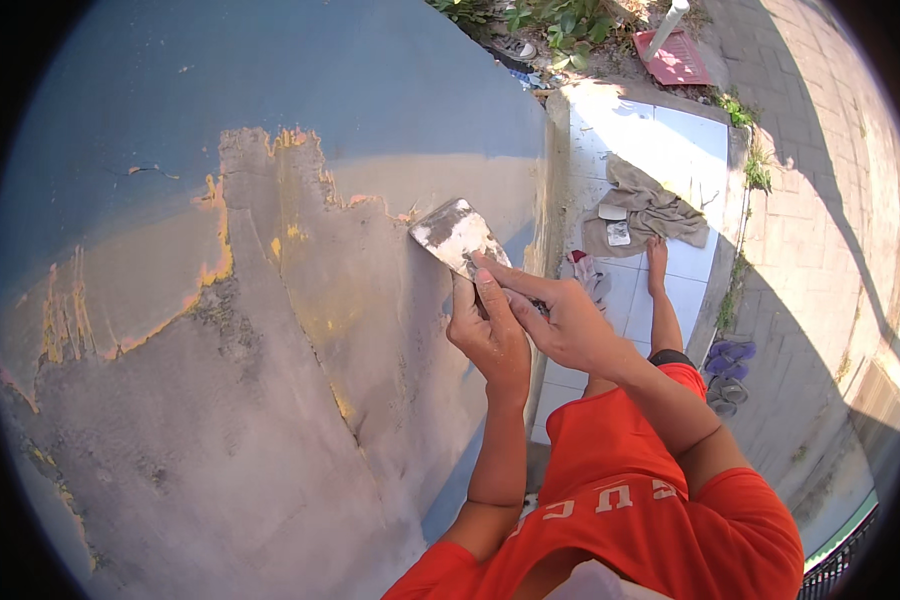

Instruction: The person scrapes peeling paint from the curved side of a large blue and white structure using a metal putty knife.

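A broad wall (270, 90) fills most of the view, its blue paint gone over a wide patch of bare grey plaster (250, 400) edged with flakes of yellow undercoat. Beyond its right end lies a white tiled floor (685, 150) in sun, with a crumpled beige cloth (650, 205) on it, then a paved path (820, 150) where a pair of purple sandals (730, 352) sits. The person, in an orange shirt (630, 480), holds a metal scraper (457, 236) against the wall at the boundary between stripped plaster and remaining paint, its plaster-smeared blade laid flat to the surface, apparently so the edge can bite under the coating. The left hand (490, 335) is clenched round the handle from below, seemingly to supply the push. The right hand (560, 315) reaches across, its fingers (495, 268) pressed on the back of the blade, seemingly to keep it hard against the wall.
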A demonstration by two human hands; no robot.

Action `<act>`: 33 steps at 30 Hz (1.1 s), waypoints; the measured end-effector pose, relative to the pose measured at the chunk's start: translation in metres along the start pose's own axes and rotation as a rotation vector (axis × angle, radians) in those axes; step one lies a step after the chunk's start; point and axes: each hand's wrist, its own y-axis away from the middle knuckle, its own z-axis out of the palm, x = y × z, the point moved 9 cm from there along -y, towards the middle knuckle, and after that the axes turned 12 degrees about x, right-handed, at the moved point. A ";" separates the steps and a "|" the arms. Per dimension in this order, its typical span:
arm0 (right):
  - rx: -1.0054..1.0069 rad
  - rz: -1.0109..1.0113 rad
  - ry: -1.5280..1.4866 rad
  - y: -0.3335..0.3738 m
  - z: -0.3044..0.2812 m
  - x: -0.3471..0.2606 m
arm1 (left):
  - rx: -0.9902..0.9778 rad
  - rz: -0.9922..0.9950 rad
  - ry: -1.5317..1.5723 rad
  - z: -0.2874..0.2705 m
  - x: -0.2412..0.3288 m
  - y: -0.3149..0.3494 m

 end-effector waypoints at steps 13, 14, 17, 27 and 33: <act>0.039 -0.007 0.032 -0.003 -0.003 -0.001 | 0.040 -0.019 0.034 0.007 -0.005 -0.008; 0.063 -0.050 0.039 -0.007 -0.008 -0.004 | 0.046 0.003 0.006 0.006 0.003 -0.006; -0.056 0.076 0.083 -0.002 -0.003 -0.004 | 0.069 -0.017 0.011 0.002 0.004 -0.002; -0.062 0.016 0.178 -0.010 -0.009 -0.017 | 0.138 -0.037 0.101 0.005 -0.002 -0.005; -0.023 -0.047 0.070 -0.007 -0.008 -0.020 | 0.107 -0.029 -0.008 -0.001 -0.001 -0.001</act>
